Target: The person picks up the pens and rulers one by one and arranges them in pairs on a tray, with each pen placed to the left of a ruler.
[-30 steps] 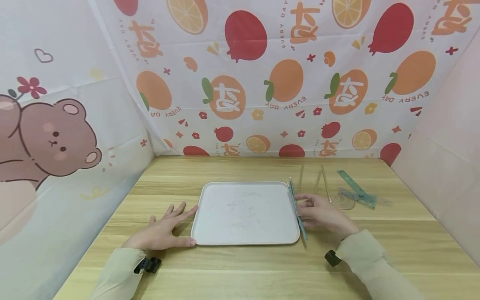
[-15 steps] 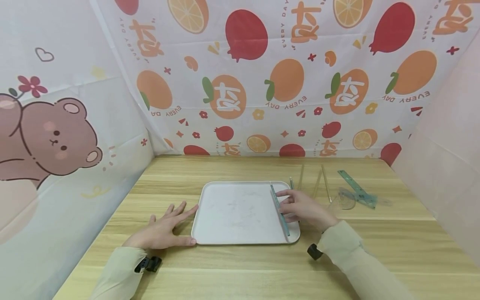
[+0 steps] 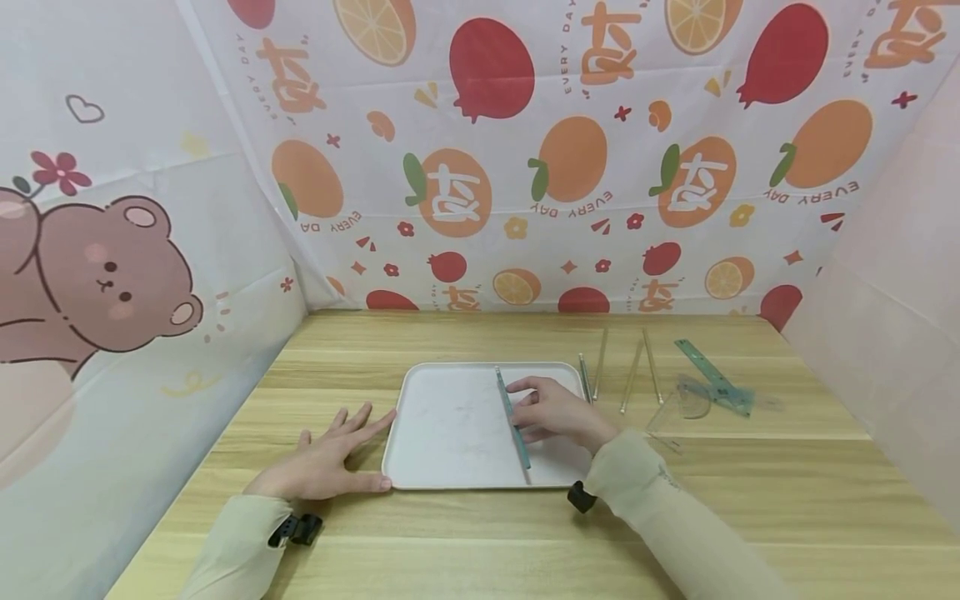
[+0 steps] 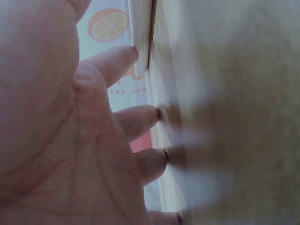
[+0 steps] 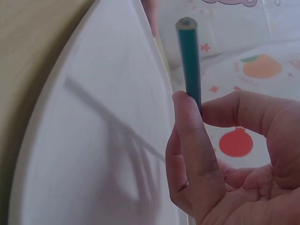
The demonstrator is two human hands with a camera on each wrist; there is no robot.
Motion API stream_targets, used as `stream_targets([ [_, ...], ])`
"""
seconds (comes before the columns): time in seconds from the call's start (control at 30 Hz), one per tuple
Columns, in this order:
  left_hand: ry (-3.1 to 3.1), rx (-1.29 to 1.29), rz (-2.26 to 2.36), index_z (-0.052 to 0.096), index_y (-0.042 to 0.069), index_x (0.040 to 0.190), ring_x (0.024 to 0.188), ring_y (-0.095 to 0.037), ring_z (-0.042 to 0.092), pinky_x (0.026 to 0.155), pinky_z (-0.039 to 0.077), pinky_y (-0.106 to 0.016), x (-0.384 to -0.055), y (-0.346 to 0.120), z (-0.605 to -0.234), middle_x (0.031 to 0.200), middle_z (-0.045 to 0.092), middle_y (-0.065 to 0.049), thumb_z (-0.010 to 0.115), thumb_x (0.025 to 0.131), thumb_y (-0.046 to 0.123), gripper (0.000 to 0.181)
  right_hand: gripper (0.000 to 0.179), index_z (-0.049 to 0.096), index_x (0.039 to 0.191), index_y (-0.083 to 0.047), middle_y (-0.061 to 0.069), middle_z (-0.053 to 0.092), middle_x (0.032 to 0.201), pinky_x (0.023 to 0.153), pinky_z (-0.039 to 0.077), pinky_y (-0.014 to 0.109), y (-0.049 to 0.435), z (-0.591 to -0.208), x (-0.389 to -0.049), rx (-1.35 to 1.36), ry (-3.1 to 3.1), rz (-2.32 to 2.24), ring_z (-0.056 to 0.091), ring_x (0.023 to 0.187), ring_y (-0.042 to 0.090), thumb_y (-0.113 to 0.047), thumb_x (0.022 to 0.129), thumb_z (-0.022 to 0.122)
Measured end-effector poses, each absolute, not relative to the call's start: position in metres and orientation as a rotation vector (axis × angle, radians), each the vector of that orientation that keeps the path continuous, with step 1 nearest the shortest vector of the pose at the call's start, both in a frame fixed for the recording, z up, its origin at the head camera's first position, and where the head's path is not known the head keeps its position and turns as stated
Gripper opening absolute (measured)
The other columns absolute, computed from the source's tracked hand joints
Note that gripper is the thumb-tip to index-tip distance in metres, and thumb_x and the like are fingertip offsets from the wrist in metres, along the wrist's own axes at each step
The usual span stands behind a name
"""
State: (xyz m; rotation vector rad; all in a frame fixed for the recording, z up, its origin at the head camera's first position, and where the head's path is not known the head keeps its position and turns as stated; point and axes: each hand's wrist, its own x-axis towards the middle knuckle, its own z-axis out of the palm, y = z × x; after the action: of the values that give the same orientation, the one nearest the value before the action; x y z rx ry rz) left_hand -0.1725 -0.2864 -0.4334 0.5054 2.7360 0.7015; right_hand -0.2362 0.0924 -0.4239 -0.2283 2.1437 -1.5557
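Observation:
A green pencil (image 3: 514, 421) is pinched between the thumb and fingers of my right hand (image 3: 555, 412), above the right half of a white tray (image 3: 442, 425). In the right wrist view the pencil (image 5: 189, 58) shows a flat, unsharpened end, and its shadow falls on the tray. My left hand (image 3: 327, 462) has its fingers spread; thumb and index finger touch the tray's left edge. In the left wrist view the fingers of that hand (image 4: 93, 126) reach to the tray edge (image 4: 140, 37) and the tabletop.
A dark green pencil (image 3: 584, 377) lies by the tray's right edge. Farther right lie several light wooden pencils (image 3: 652, 367), a green ruler (image 3: 702, 364), a clear protractor (image 3: 693, 400) and a clear set square (image 3: 660, 423). A printed cloth (image 3: 495, 183) hangs behind the table.
My right hand has carried the green pencil leftward from the tray's right edge to over the tray. The set square on the table has come into view. My left hand has stayed put.

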Motion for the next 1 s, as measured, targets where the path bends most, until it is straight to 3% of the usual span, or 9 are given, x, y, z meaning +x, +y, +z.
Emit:
stream_targets([
  [0.77,2.743,0.512,0.689,0.03,0.032,0.171,0.16,-0.066,0.002,0.102,0.0,-0.099,-0.173,-0.286,-0.433,0.178,0.014,-0.029,0.08,0.087,0.066,0.104,0.057,0.055,0.147,0.001,0.012,0.066,0.1,0.071,0.067,0.029,0.022,-0.421,-0.246,-0.239,2.081,-1.551,0.07,0.072,0.015,-0.002,0.093,0.071],
  [1.0,2.749,0.51,0.675,0.03,0.033,0.171,0.16,-0.065,0.003,0.103,0.001,-0.099,-0.173,-0.286,-0.434,0.178,0.014,-0.029,0.08,0.087,0.067,0.103,0.055,0.055,0.145,0.002,0.012,0.068,0.098,0.07,0.066,0.028,0.005,-0.419,-0.25,-0.219,2.086,-1.529,0.071,0.076,0.015,-0.002,0.093,0.072],
])
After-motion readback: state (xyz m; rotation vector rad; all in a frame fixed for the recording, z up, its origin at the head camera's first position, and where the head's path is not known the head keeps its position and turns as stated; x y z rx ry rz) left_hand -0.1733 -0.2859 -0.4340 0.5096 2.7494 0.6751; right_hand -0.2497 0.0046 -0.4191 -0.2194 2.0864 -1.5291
